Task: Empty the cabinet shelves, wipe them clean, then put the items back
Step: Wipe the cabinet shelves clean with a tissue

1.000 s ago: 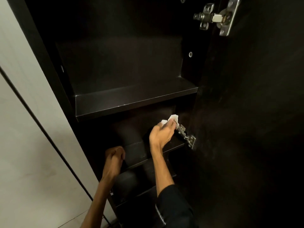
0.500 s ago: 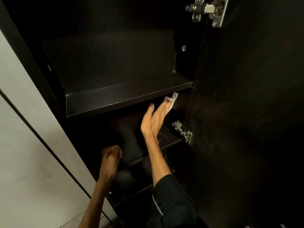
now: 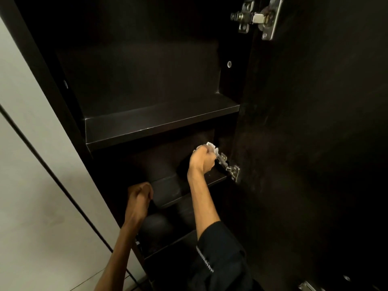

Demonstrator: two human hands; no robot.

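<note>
A dark, narrow cabinet stands open with bare shelves. Its upper shelf (image 3: pixel 159 120) carries nothing. Under it, my right hand (image 3: pixel 201 159) grips a crumpled white cloth (image 3: pixel 211 147) against the right inner wall, just above the middle shelf (image 3: pixel 172 187) and beside the lower metal hinge (image 3: pixel 230 166). My left hand (image 3: pixel 139 195) curls round the left front edge of the cabinet at the middle shelf's height. A lower shelf (image 3: pixel 168 242) shows below, dim and partly hidden by my right forearm.
The open cabinet door (image 3: pixel 315 143) fills the right side, with an upper hinge (image 3: pixel 258 17) at the top and another hinge (image 3: pixel 308 286) near the bottom. A pale wall panel (image 3: pixel 31 185) with a dark seam runs along the left.
My right hand came down from the underside of the upper shelf, fingers closing on the cloth, back to the wall by the lower hinge. My left hand stayed in place.
</note>
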